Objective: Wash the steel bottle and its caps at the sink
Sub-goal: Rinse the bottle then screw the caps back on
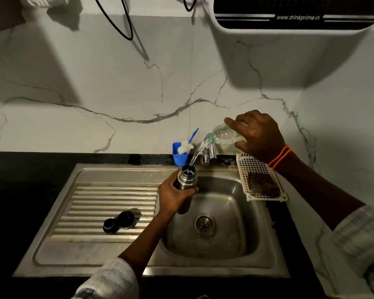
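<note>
Steel bottle (187,186), upright over the sink basin (220,212), sits in the left hand (173,197), fingers wrapped round its body; right hand (257,134) grips a pouring plastic bottle (225,134). Rigid, likely slippery wet, heavier filling; mid-body suits.

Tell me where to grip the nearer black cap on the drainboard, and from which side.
Take the nearer black cap by its round side wall, coming straight down from above. It sits flat on the ribbed drainboard, and the other black cap touches its right side, so set fingers front and back rather than left and right. Both hands are busy now.
</note>
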